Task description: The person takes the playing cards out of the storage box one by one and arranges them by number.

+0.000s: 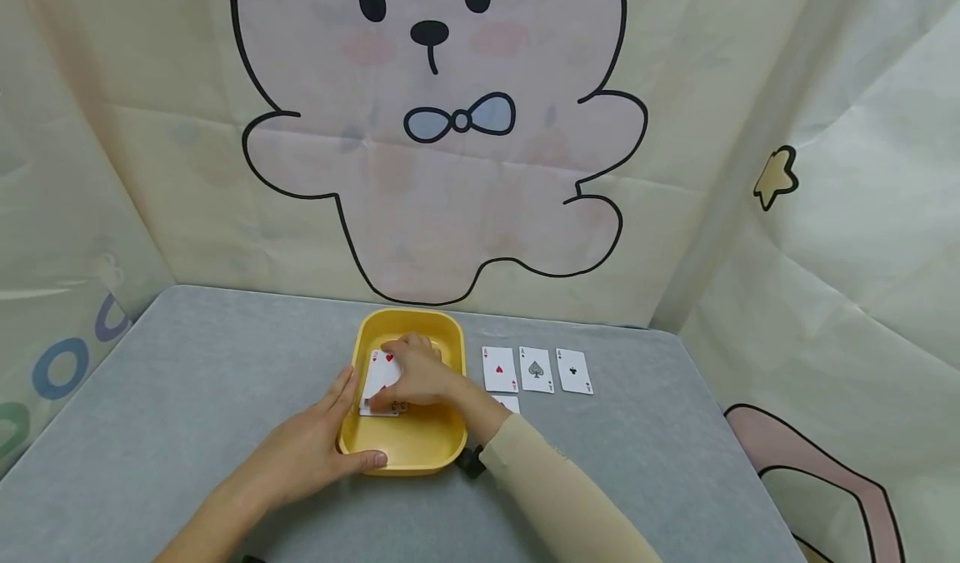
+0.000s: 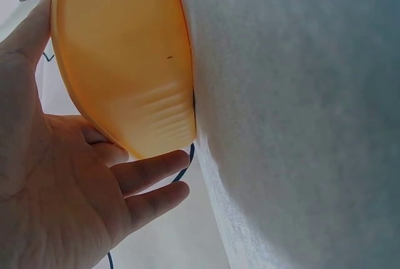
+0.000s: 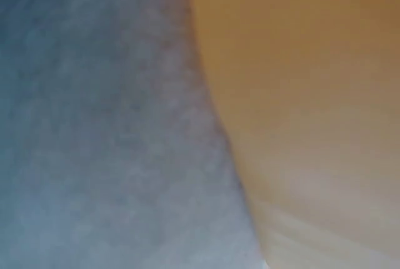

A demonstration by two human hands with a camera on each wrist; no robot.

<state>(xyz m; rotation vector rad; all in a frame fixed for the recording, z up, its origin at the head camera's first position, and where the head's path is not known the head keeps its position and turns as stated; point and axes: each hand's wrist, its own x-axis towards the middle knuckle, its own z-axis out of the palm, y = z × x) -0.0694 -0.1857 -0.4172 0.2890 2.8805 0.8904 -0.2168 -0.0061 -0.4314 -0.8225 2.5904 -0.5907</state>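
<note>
A yellow plastic tray stands on the table. My left hand holds its left near corner, with the thumb over the near rim and the fingers along the left side. In the left wrist view some fingers of the left hand meet the tray's outer wall, while two stick out below it. Inside the tray, my right hand grips playing cards between thumb and fingers. A red heart shows on the top card; the hand hides the rest. In the right wrist view the tray's wall fills the right side, blurred.
Right of the tray lie an ace of hearts, an ace of spades and an ace of clubs, face up. Another card is partly hidden by the right forearm. The grey table ends at a fabric backdrop.
</note>
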